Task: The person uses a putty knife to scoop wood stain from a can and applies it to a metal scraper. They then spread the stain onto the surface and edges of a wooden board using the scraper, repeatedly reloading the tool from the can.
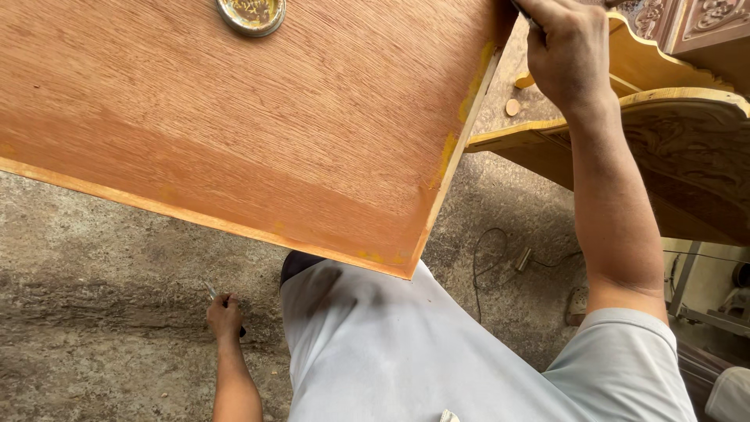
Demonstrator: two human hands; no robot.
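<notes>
The board (234, 117) hides the floor; the tin (251, 14) is cropped.
</notes>
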